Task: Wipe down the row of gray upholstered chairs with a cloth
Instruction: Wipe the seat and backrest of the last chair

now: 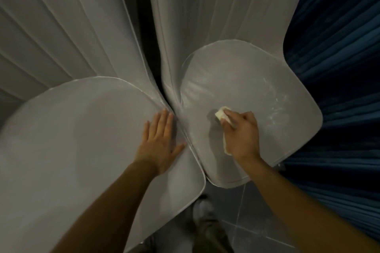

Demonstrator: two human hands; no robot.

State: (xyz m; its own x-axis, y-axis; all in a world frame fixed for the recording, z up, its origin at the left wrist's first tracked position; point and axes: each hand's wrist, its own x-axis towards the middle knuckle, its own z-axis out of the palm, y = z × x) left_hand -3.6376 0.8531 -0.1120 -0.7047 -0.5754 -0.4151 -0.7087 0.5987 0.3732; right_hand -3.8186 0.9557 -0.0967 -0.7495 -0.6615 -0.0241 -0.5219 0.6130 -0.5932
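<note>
The cloth (220, 114), a small pale yellowish wad, sits on the seat of the right chair (259, 88), towards the seat's left and front. From my feed, one folded end pokes out past the fingertips and another edge shows under the heel of the palm. My right hand (242, 135) is clamped over it, fingers curled down around the wad and pressing it into the gray upholstery. Faint whitish streaks (275, 109) mark the seat just to the right of that hand. The left hand (160, 141) lies flat on the right edge of the left chair (72, 139), fingers straight and close together, thumb spread out towards the gap between the seats; it holds nothing. The two gray chairs stand side by side, their seats very close. At the front corners they seem to meet, though I cannot tell whether they touch. Both backrests rise beyond the seats with long ribbed channels fanning upward. To the right of the right chair hangs dark blue pleated fabric (339, 51). Below the seat fronts I see gray floor tiles (248, 213), a light shoe (203, 207) and a trouser leg (213, 234).
</note>
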